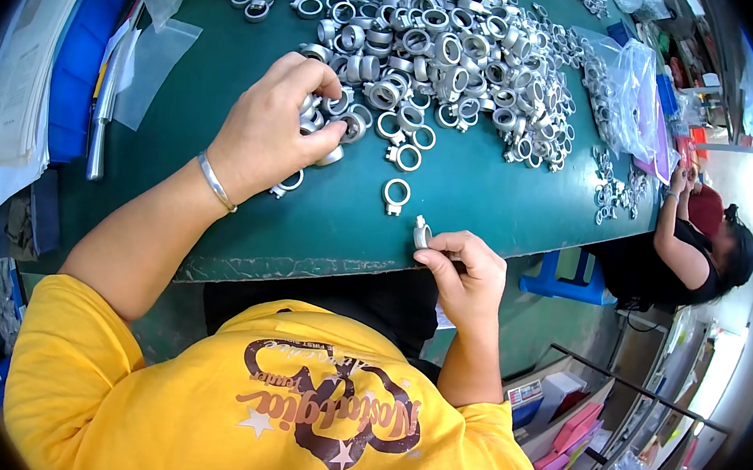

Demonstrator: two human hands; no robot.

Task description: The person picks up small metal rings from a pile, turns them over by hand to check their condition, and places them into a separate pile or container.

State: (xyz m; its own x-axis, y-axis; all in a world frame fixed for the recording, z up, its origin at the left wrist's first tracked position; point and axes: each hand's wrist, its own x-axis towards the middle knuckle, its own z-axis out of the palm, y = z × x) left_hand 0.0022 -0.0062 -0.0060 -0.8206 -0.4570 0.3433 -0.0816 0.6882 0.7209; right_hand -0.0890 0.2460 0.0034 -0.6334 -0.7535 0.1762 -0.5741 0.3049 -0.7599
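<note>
My right hand (471, 275) pinches one grey metal ring clamp (421, 233) between thumb and fingers, just above the table's front edge. The clamp stands on edge, its small lug pointing up. At the near left of a big heap of the same clamps (446, 49), my left hand (274, 123) curls its thumb and fingers around several ring clamps (320, 112). The fingers partly cover these, so how firmly they are gripped is hard to see. Between my hands, a single ring clamp (396, 192) lies flat on the green tabletop (342, 219), with another clamp (408, 157) just beyond it.
On the left lie a blue bin (92, 58), a metal-handled tool (102, 121) and a clear plastic bag (158, 73). More bags (627, 87) and small clamp piles (613, 189) are at the right. A co-worker (693, 245) sits there beside a blue stool (570, 279).
</note>
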